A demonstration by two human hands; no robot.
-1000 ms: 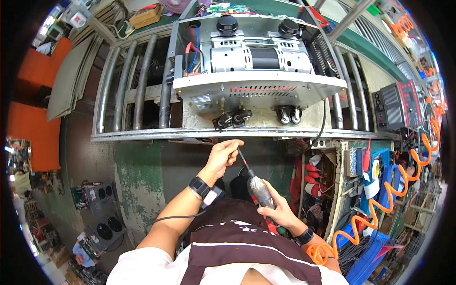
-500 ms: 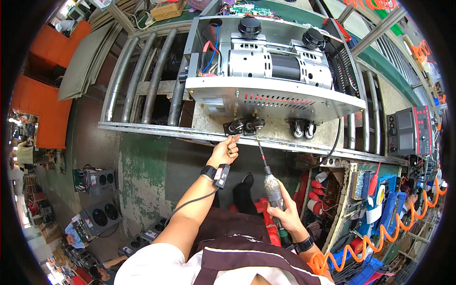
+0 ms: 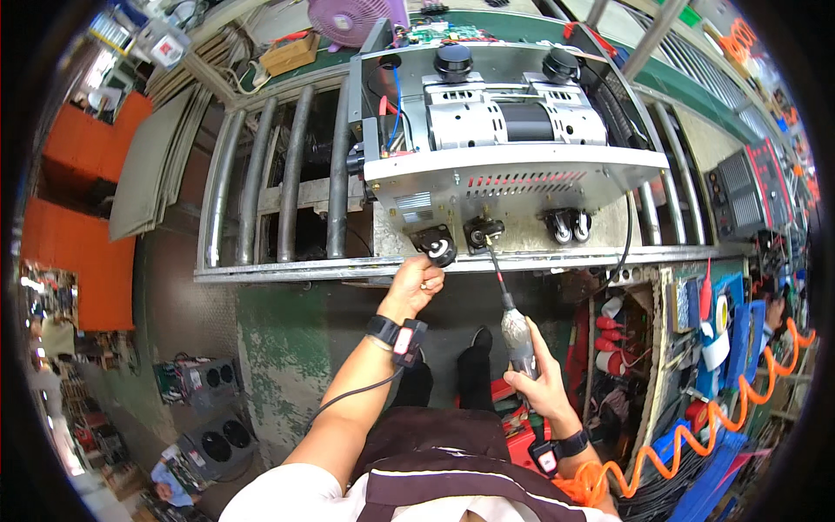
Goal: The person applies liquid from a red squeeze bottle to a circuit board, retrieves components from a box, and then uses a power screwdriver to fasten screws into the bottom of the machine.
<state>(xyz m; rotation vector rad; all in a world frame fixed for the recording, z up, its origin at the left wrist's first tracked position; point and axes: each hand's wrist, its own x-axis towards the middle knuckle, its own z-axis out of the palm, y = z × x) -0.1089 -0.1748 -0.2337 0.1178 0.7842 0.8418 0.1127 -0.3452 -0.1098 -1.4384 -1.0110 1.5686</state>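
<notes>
An open metal machine housing (image 3: 522, 165) with a silver twin-headed compressor motor (image 3: 522, 122) inside lies tilted on the roller line. My left hand (image 3: 414, 287) is closed, its fingertips at a black caster (image 3: 440, 250) by the housing's lower left corner; its thumb side partly hides the grip. My right hand (image 3: 541, 381) is wrapped round a grey power screwdriver (image 3: 519, 341), fed by a coiled orange hose (image 3: 674, 435). Its long bit points up to a second black caster (image 3: 479, 231), the tip touching or very near it. Two more casters (image 3: 570, 226) sit farther right under the housing.
Metal rollers (image 3: 294, 174) run left of the housing, with a front rail (image 3: 330, 270) along the edge. A tool rack (image 3: 726, 339) with blue bins stands at the right. A purple fan (image 3: 352, 19) is behind; finished-looking grey units (image 3: 217, 439) stand on the floor at left.
The two left casters, side by side before, now sit apart. The bit has risen from below the rail edge to the second caster. My left hand stays at the left caster. The view has shifted.
</notes>
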